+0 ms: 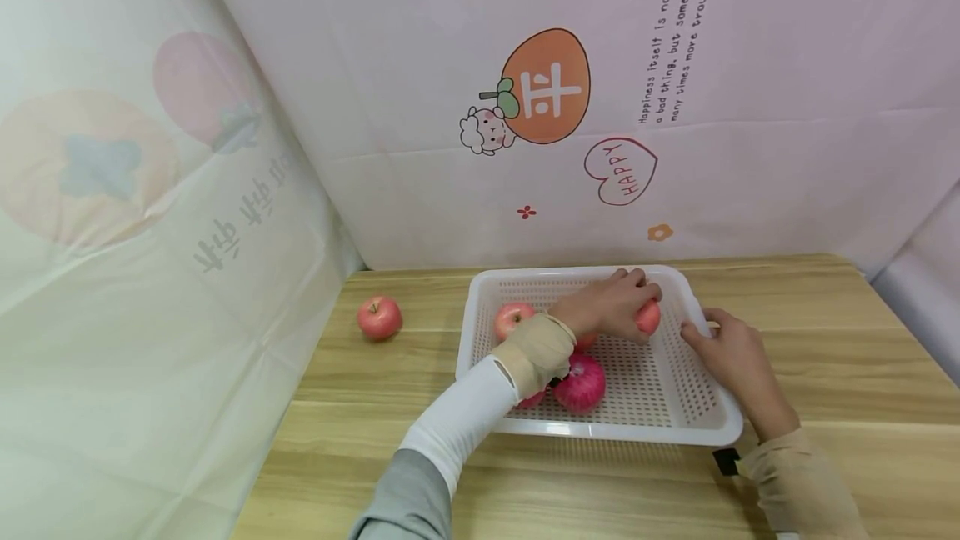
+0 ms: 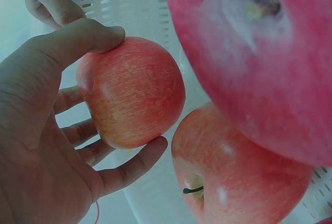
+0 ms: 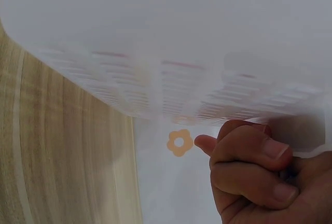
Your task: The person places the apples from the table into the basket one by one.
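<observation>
My left hand (image 1: pixel 606 307) reaches into a white perforated plastic basket (image 1: pixel 570 429) and holds a red apple (image 1: pixel 648 317) near its right end. In the left wrist view, the thumb lies over one side of that apple (image 2: pixel 136 94) and the fingers curve round the other. My right hand (image 1: pixel 738 357) grips the basket's right rim, thumb on the inner side; its curled fingers show beside the basket wall in the right wrist view. Also in the basket are a red apple (image 1: pixel 513 319), another partly under the left wrist, and magenta round fruits (image 1: pixel 580 383), one mostly hidden by the forearm.
One more red apple (image 1: pixel 379 318) sits on the wooden table (image 1: pixel 360 423), left of the basket. A printed white cloth (image 1: pixel 420 190) hangs behind the table, and another pale cloth (image 1: pixel 150 340) hangs along the left side.
</observation>
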A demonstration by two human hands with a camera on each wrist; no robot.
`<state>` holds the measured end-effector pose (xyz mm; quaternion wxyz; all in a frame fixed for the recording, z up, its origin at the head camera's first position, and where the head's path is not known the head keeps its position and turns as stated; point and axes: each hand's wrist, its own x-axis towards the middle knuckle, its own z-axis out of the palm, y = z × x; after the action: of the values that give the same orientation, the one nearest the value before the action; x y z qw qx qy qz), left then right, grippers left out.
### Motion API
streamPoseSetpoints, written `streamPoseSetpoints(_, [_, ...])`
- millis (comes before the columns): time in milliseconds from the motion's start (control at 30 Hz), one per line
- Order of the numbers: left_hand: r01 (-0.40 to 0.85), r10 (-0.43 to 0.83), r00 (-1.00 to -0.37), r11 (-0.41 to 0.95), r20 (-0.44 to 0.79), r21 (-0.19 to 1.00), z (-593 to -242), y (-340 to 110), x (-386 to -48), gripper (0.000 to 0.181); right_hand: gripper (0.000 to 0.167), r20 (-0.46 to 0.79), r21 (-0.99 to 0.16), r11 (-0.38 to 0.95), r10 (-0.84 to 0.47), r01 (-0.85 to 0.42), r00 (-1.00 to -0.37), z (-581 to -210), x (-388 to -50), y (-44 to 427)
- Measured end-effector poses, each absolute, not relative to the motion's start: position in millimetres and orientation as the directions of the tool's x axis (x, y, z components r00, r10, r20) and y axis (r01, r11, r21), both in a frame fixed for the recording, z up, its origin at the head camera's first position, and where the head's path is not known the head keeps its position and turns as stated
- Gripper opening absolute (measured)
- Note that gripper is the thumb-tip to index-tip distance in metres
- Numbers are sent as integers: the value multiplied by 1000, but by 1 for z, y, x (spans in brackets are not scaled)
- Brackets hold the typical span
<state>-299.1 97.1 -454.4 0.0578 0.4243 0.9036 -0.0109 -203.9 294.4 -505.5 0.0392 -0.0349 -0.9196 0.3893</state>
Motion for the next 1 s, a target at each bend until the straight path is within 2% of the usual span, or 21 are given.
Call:
streamPoseSetpoints(633, [757, 747, -646, 654, -158, -2, -464, 103, -300, 61, 69, 0, -718, 692, 101, 70, -995, -506, -205, 295])
streamPoseSetpoints(867, [767, 758, -635, 641, -149, -4, -464, 102, -297, 59, 63, 80, -685, 728, 119, 32, -990, -507, -206, 294])
streamPoseSetpoints(1000, [765, 755, -636, 644, -158, 3, -464, 102, -296, 58, 63, 78, -691, 722, 117, 31, -990, -507, -205, 294])
